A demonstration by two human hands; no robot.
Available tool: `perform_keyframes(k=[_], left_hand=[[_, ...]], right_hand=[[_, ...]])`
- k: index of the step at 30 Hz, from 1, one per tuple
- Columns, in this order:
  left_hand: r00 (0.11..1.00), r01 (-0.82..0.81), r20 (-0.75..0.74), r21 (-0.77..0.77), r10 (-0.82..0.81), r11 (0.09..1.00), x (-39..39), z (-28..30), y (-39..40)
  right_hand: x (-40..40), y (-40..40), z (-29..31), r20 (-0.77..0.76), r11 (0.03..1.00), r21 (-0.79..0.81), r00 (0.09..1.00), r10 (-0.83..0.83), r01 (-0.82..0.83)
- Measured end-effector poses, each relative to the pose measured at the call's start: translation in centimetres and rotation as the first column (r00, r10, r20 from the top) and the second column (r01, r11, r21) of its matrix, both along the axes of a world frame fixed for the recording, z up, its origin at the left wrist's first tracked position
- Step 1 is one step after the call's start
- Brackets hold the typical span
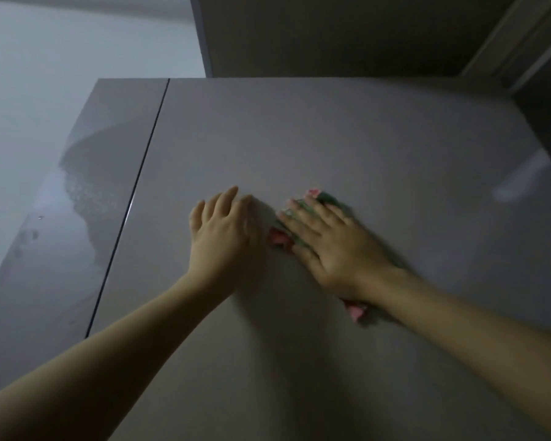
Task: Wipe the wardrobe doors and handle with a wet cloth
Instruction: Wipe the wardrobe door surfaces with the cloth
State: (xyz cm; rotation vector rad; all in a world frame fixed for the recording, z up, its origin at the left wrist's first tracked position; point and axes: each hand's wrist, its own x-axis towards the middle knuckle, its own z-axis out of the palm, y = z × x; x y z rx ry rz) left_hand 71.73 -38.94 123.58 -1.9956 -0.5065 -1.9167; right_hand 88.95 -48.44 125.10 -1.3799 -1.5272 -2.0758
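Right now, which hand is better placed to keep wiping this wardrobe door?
Right. The right hand already presses the cloth flat against the door, so it can likely just sweep on. The left hand rests bare on the door beside it, holding nothing.

Grey glossy wardrobe door [331, 138], shut; pink-green cloth [279, 239] flat against its upper part.

We face two wardrobe doors side by side: the wider door [347, 138] fills the middle, the narrower door [77, 218] lies at its nine o'clock across a thin gap. Our left hand [226, 237] lies flat on the wider door. Just beside it at three o'clock, our right hand [337, 246] lies on the cloth [326, 197], which lies against the same door.
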Motion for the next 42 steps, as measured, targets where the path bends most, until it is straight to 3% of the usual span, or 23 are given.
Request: perform_keyframes(k=[2,4,5,7,10,13,15,16,18,19,21,23,25,27,29,31,33,35,37,38,40,42], left_hand=[[0.999,0.010,-0.034,0.021,-0.009,1.000,0.7,-0.1,-0.6],[0.998,0.030,-0.052,0.030,-0.029,0.999,1.4,-0.3,-1.2],[0.997,0.043,-0.059,0.032,-0.041,0.999,1.8,-0.3,-1.6],[0.994,0.084,-0.071,0.038,-0.081,0.996,3.0,-0.1,-2.5],[0.987,0.149,-0.064,0.054,-0.145,0.987,5.2,0.0,-4.1],[0.988,0.127,-0.093,0.077,-0.120,0.989,6.7,-0.1,-4.9],[0.990,0.063,-0.135,0.084,-0.051,0.995,7.3,-0.1,-5.1],[0.989,0.021,-0.148,0.087,-0.008,0.996,7.6,-0.1,-5.3],[0.987,-0.071,-0.137,0.104,0.085,0.992,7.7,0.3,-5.5],[0.987,-0.094,-0.119,0.104,0.106,0.990,7.7,0.5,-5.8],[0.989,-0.112,-0.085,0.090,0.120,0.990,8.0,0.6,-6.3],[0.990,-0.119,-0.060,0.090,0.125,0.989,8.4,0.7,-6.7],[0.991,-0.120,-0.059,0.060,0.123,0.991,8.7,0.5,-6.9],[0.986,-0.139,-0.085,0.026,0.141,0.990,8.9,0.4,-7.4],[0.980,-0.175,-0.099,0.005,0.174,0.985,9.4,0.3,-7.7],[0.980,-0.177,-0.101,-0.021,0.174,0.984,10.0,0.3,-8.0],[0.980,-0.179,-0.099,-0.033,0.175,0.983,10.3,0.3,-8.2],[0.977,-0.191,-0.102,-0.030,0.187,0.981,10.5,0.3,-8.0],[0.976,-0.194,-0.105,-0.030,0.190,0.980,10.4,0.4,-7.9],[0.977,-0.190,-0.107,-0.029,0.186,0.981,10.4,0.4,-8.0],[0.981,-0.172,-0.102,-0.036,0.167,0.985,10.6,0.4,-8.0],[0.983,-0.167,-0.089,-0.036,0.163,0.985,10.8,0.6,-8.0]], right_hand=[[3.4,-3.2,2.2,0.000,0.996,0.081,0.999,-0.035,0.035],[5.9,-6.0,5.8,-0.292,0.959,0.269,0.957,-0.006,0.088],[6.5,-6.7,7.1,-0.460,0.936,0.334,0.886,0.055,0.115],[5.3,-5.6,7.3,-0.561,0.902,0.412,0.816,0.138,0.130],[3.9,-3.7,1.9,-0.245,0.958,0.287,0.965,0.091,-0.017],[6.2,-6.2,-0.9,-0.007,0.997,0.008,0.997,-0.076,0.076],[8.9,-8.6,1.5,-0.071,0.991,0.081,0.992,-0.105,0.110],[10.0,-9.9,3.1,-0.206,0.977,0.168,0.974,-0.097,0.133],[10.6,-10.7,5.3,-0.524,0.924,0.341,0.851,0.033,0.174],[9.9,-10.0,5.3,-0.586,0.890,0.408,0.806,0.084,0.204],[8.3,-7.8,3.0,-0.494,0.883,0.437,0.866,0.077,0.171],[7.7,-7.2,-0.3,-0.253,0.956,0.289,0.967,0.034,0.043],[9.7,-8.6,-0.7,-0.122,0.986,0.136,0.990,-0.076,0.093],[12.3,-11.2,2.1,-0.276,0.963,0.220,0.957,-0.089,0.153],[13.6,-12.9,4.8,-0.549,0.894,0.388,0.835,0.032,0.221],[12.5,-11.6,4.8,-0.627,0.841,0.473,0.771,0.113,0.261],[11.0,-10.0,1.8,-0.489,0.877,0.445,0.869,0.068,0.182],[11.3,-10.1,-2.1,-0.219,0.956,0.285,0.976,-0.001,0.065],[13.4,-12.7,-2.3,-0.132,0.979,0.184,0.989,-0.059,0.083],[14.9,-14.1,-1.3,-0.240,0.968,0.226,0.969,-0.055,0.110],[17.2,-16.3,1.2,-0.544,0.891,0.413,0.836,0.075,0.189],[16.6,-15.5,2.3,-0.667,0.811,0.522,0.719,0.196,0.264]])
